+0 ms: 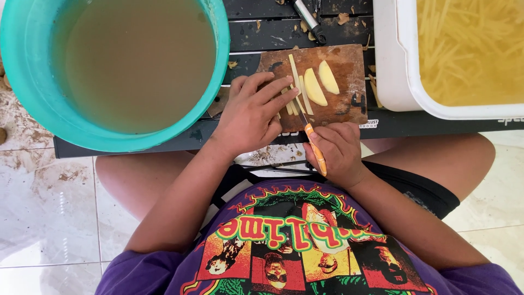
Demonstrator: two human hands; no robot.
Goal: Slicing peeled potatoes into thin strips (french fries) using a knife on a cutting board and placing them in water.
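My left hand (pixel 251 112) lies flat on the wooden cutting board (pixel 349 76), its fingertips pressing down on thin potato sticks (pixel 293 104). My right hand (pixel 339 152) grips a knife with an orange handle (pixel 315 148); its blade runs up between the sticks, right beside my left fingers. Two pale potato slices (pixel 321 82) lie side by side on the board just right of the blade, and one long stick (pixel 295 68) points away from me.
A large teal basin (pixel 221 60) of murky water stands at the left on the dark low table (pixel 426 124). A white tub (pixel 390 65) of cut potato sticks in water is at the right. A peeler (pixel 308 21) and peel scraps lie behind the board.
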